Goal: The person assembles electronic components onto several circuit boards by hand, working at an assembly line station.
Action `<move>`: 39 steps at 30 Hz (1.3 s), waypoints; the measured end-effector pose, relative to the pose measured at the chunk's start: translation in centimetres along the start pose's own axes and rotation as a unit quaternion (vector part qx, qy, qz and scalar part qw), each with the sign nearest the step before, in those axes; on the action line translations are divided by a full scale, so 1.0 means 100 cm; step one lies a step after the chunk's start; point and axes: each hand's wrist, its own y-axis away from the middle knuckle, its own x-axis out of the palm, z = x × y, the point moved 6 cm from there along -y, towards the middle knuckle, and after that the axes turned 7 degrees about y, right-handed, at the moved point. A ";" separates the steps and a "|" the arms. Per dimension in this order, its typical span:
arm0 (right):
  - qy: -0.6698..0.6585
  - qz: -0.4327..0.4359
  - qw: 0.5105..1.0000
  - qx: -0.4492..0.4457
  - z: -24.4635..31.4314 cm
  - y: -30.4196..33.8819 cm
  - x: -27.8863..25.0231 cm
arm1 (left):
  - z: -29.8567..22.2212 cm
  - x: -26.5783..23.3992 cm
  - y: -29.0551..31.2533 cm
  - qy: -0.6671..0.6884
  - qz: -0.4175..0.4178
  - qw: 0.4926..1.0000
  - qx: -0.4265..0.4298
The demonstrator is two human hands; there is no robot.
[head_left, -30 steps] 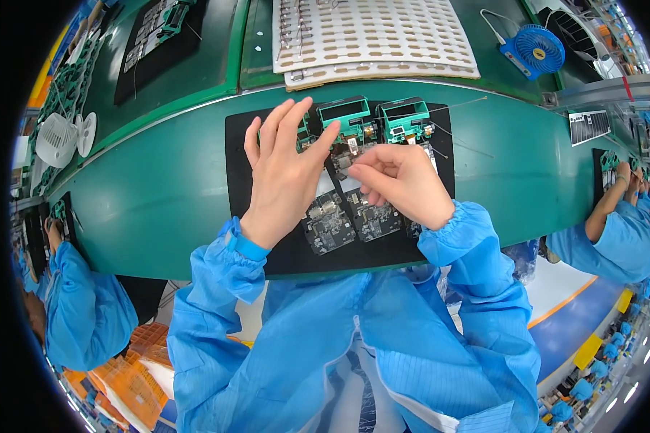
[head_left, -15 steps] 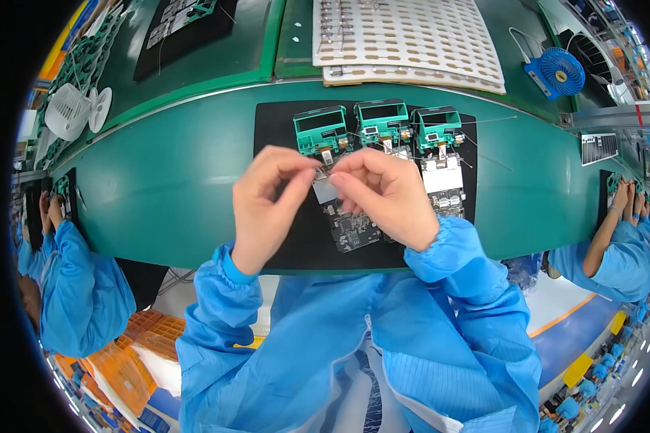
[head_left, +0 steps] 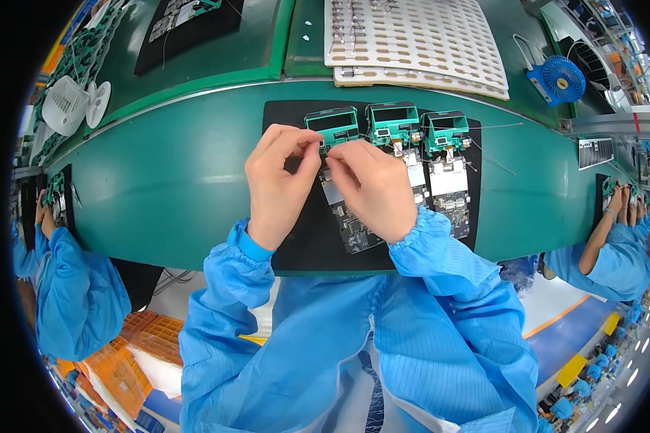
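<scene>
Three green plastic frames stand in a row on a black mat (head_left: 296, 245), each joined to a circuit board below it. Over the left green frame (head_left: 332, 121) and its board (head_left: 355, 232), my two hands meet with fingers pinched. My left hand (head_left: 280, 177) is closed at the frame's lower left. My right hand (head_left: 374, 184) is closed beside it, covering part of the left and middle boards. What the fingertips hold is too small or hidden to make out. The middle frame (head_left: 393, 136) and right frame (head_left: 445, 144) lie untouched, with thin wires by the right one.
White perforated trays (head_left: 419, 43) are stacked beyond the table's far edge. A blue fan (head_left: 558, 78) stands at the far right, a white fan (head_left: 68, 108) at the far left. Co-workers in blue sit on the left (head_left: 79, 289) and right (head_left: 603, 256).
Both hands have moved slightly up toward the left green frame, the right one turning so its back shows more. The whole view has shifted a little.
</scene>
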 end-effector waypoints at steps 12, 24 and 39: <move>0.239 -0.149 0.958 0.050 -0.048 0.008 -0.088 | -0.008 0.000 0.015 -0.329 0.102 0.901 0.261; 0.396 -0.129 0.909 0.010 -0.052 0.016 -0.073 | 0.009 -0.007 0.009 -0.246 0.128 0.924 0.264; 0.212 -0.072 0.973 -0.062 -0.025 -0.014 -0.036 | 0.008 -0.020 -0.006 -0.220 0.121 0.916 0.313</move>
